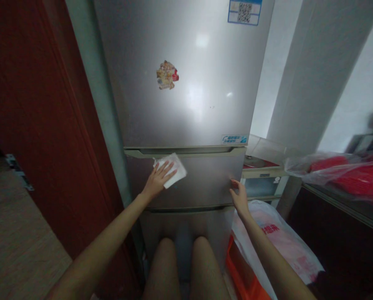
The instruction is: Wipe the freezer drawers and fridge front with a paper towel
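My left hand point(158, 178) presses a folded white paper towel point(177, 171) flat against the middle door of a silver refrigerator point(208, 179). Its fingers lie spread over the paper, which sticks out past the fingertips to the right. At the door's right edge is my right hand point(240, 195), thumb and fingers apart, holding nothing. Its fingertips are at the edge; whether they touch it I cannot tell. Above the left hand runs the recessed handle strip point(186, 151). A food-picture magnet point(167, 75) sticks to the upper door.
A reddish-brown wooden door point(39, 116) stands at the left. To the right are a white plastic bag point(280, 237), an orange crate point(242, 271), a low cabinet point(263, 186), and a red item in clear plastic point(349, 175). My knees are close to the lower refrigerator door.
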Motion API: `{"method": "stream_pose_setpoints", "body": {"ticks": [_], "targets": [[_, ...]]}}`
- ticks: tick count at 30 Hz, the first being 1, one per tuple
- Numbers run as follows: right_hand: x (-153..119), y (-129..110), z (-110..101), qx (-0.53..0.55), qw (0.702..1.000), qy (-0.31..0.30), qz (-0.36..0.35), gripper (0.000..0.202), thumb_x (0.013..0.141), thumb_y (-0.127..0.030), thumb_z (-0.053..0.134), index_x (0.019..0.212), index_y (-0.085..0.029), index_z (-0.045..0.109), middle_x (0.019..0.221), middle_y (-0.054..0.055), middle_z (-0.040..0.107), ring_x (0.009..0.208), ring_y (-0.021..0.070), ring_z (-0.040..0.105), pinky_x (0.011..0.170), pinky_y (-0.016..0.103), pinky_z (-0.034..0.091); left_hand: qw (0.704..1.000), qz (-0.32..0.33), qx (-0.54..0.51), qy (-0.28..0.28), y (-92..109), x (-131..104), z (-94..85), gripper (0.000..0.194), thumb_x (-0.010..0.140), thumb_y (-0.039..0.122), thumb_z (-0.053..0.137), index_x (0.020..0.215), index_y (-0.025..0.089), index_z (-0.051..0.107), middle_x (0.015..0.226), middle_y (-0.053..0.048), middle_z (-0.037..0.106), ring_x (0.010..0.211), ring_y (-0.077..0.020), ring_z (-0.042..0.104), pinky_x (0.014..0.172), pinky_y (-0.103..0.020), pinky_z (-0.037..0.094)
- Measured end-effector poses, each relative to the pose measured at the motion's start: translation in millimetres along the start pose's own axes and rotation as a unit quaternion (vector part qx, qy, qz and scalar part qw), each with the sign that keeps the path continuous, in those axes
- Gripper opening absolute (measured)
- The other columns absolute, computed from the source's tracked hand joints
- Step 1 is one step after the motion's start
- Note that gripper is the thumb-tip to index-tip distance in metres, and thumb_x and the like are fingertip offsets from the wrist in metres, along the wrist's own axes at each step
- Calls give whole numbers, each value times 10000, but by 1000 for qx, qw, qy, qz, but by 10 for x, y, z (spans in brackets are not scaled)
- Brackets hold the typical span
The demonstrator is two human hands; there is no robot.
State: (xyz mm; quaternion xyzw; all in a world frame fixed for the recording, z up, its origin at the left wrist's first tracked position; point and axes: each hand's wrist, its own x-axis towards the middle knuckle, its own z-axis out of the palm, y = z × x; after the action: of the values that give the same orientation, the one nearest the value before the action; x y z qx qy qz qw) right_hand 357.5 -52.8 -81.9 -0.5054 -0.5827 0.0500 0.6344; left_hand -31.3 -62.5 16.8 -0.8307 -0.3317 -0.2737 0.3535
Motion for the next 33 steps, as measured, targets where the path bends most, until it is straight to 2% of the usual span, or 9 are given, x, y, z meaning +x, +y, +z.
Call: {"method": "stream_pose_setpoints", "body": {"ticks": [5,9,13,18,21,23,25,27,33], "targets": [[-4,35,-13,0,1000,-3,-1,404,721,-283,484,1103,-180,568,1065,106,568,971,228,533,959,457,416,997,53,-17,-53,450,-958,555,538,871,23,427,1360,242,464,1442,-82,456,1431,-221,188,1133,-506,223],[27,71,-53,-7,1000,-4,3,398,720,-303,483,1082,-169,582,1051,115,575,959,235,547,944,463,422,982,155,-41,-104,451,-1392,675,474,884,41,448,1318,225,500,1433,-84,467,1418,-195,231,1144,-471,219],[57,107,-93,-13,1000,-8,6,396,707,-313,494,1067,-181,593,1030,104,589,938,232,551,936,458,423,969,203,-57,-131,133,-1222,478,397,903,113,476,1275,243,526,1452,-40,448,1417,-168,230,1167,-438,181],[61,101,-114,-18,1000,-12,7,399,697,-319,497,1053,-175,605,1012,102,596,938,233,542,934,452,419,958,231,-58,-161,-380,-453,-47,425,921,121,441,1322,258,476,1478,-45,405,1417,-145,220,1174,-427,153],[50,79,-125,-22,1000,-16,9,398,695,-320,498,1048,-175,611,1007,101,595,936,234,540,936,454,414,978,165,-8,-126,-597,-8,-370,431,945,118,379,1336,279,464,1490,-38,386,1425,-148,185,1175,-456,132],[38,67,-128,-24,1000,-15,10,391,696,-318,497,1044,-181,613,1003,97,595,933,232,537,937,454,412,989,111,14,-93,-659,132,-485,444,945,117,373,1338,300,465,1491,-32,385,1426,-156,185,1171,-485,129],[22,60,-126,-25,1000,-16,11,390,699,-313,492,1044,-180,613,1005,98,596,936,232,535,940,453,409,994,79,18,-67,-637,100,-478,470,932,95,378,1340,311,466,1490,-42,387,1424,-175,199,1159,-512,149],[4,56,-122,-25,999,-16,12,394,703,-309,484,1051,-176,614,1018,102,597,956,234,533,949,453,405,995,76,9,-60,-535,-90,-353,501,915,63,386,1346,307,463,1485,-62,389,1419,-190,220,1145,-519,184],[-20,58,-142,-28,999,-16,15,403,704,-314,464,1041,-160,622,1046,116,607,986,247,542,962,468,395,981,152,-12,-121,-67,-1053,251,475,914,60,414,1343,256,466,1463,-79,421,1406,-198,258,1134,-486,237]]}}
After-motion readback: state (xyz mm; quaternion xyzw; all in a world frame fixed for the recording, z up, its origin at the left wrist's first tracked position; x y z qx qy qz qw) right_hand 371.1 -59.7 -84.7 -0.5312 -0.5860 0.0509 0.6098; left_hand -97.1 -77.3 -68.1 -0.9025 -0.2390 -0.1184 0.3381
